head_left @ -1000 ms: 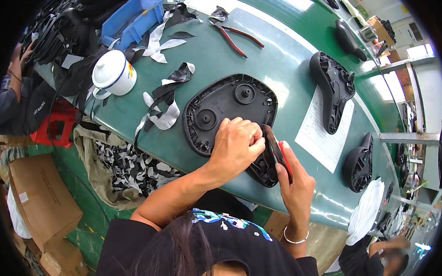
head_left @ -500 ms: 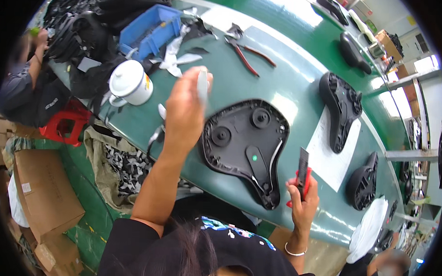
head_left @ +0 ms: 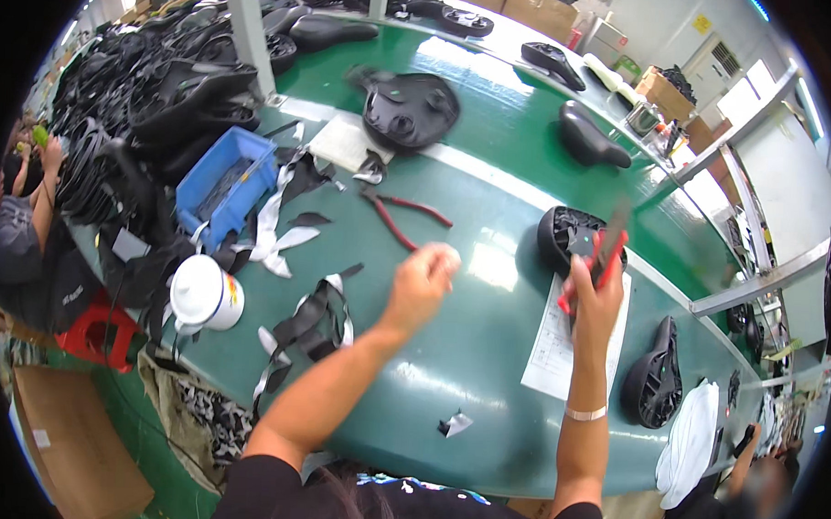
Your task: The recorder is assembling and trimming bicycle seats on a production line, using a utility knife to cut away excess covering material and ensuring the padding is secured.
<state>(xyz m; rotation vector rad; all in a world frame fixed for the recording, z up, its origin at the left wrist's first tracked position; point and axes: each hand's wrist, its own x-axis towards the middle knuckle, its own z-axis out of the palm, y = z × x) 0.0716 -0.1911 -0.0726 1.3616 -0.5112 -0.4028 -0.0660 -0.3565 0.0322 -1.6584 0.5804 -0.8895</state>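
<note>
My left hand (head_left: 422, 283) hovers over the green table with its fingers curled in; nothing shows between them. My right hand (head_left: 590, 307) grips a utility knife (head_left: 606, 257), red-handled with a long dark blade pointing up and away, blurred by motion. Just behind the knife lies a black bicycle saddle (head_left: 560, 239), partly hidden by my hand. Under my right hand is a printed white sheet (head_left: 549, 356). A wide saddle (head_left: 411, 113) rests underside up at the far side, its narrow end blurred. Black and grey trimmings (head_left: 313, 322) lie left of my left hand.
Red-handled pliers (head_left: 408, 213) lie beyond my left hand. A white lidded mug (head_left: 206, 293) and a blue bin (head_left: 226, 184) stand at left. Another saddle (head_left: 654, 373) is at right, beside white cloth (head_left: 690, 443). A metal post (head_left: 249, 43) rises at the far left.
The wide saddle has gone from in front of me to the far side. My left hand has moved right, and the pale strip seen in it no longer shows. My right hand has moved farther out with the knife.
</note>
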